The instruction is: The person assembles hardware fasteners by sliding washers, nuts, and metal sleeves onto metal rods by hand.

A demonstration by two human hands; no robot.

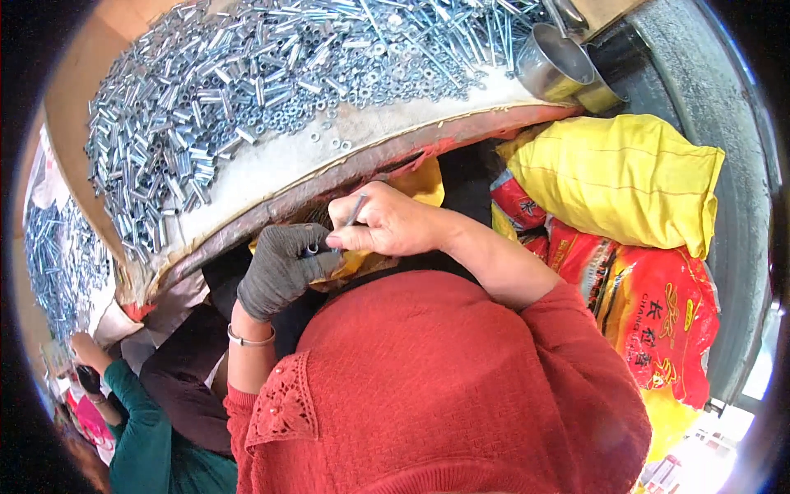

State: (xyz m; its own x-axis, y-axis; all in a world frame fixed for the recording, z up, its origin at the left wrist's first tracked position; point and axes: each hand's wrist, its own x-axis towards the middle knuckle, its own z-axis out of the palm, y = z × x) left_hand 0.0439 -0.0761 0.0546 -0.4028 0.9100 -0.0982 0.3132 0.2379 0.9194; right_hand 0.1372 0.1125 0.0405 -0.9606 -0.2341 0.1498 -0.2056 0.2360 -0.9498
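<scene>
My left hand point(278, 273), in a dark grey knit glove, is closed in front of my body. The round end of a small metal piece point(311, 249) shows between its fingers; it looks like a sleeve or a nut. My bare right hand point(393, 221) is closed right beside it, thumb and fingers pinching a short grey metal rod point(355, 210) that sticks up slantwise. The fingertips of the two hands meet. Beyond them, small metal sleeves point(177, 123) lie heaped on the table, with nuts and washers point(370, 82) and long thin bolts point(494, 37) to their right.
The table's worn, padded edge point(271, 206) curves just past my hands. A metal cup point(555, 66) stands at the far right corner. To my right lie a stuffed yellow sack point(617, 185) and red printed bags point(666, 321). A co-worker in a green sleeve point(136, 420) sits at left near another heap point(66, 255).
</scene>
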